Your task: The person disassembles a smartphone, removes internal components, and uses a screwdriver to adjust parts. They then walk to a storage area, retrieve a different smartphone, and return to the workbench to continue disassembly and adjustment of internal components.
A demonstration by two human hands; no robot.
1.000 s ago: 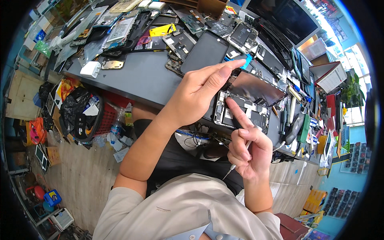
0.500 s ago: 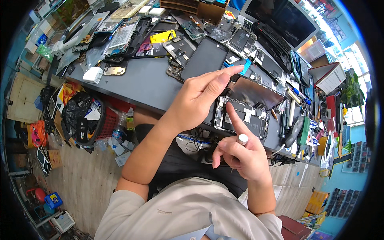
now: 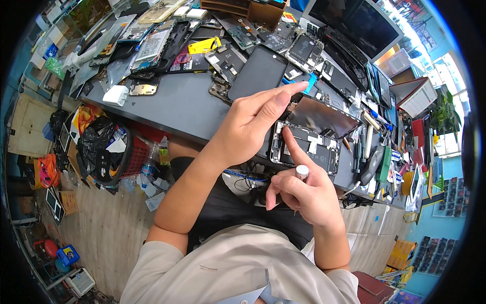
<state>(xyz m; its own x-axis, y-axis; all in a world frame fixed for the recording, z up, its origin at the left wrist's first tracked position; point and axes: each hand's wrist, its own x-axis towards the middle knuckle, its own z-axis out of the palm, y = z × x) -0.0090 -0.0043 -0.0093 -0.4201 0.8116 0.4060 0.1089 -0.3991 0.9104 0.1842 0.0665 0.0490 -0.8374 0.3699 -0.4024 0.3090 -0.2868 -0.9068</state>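
Observation:
An opened smartphone (image 3: 324,161) lies at the desk's near edge, its battery and inner parts bare. Its dark screen (image 3: 324,116) is tilted up along the far side. My left hand (image 3: 248,124) reaches over from the left, fingers straight and together, by the screen's left end; whether it touches the screen is hidden. In my right hand (image 3: 314,197), curled fingers grip a thin screwdriver (image 3: 302,171) with a white round cap. The right index finger is stretched out, its tip at the left end of the phone's inside.
Phone parts, including a dark back panel (image 3: 258,73), crowd the far desk. A monitor (image 3: 357,25) stands at the far right. Pens and tools lie right of the phone. Below the desk's left side is a red basket (image 3: 132,159) with black bags.
My right index fingertip has shifted slightly left and away from me over the phone, and the screwdriver cap has tilted a little. The left hand has stayed in place.

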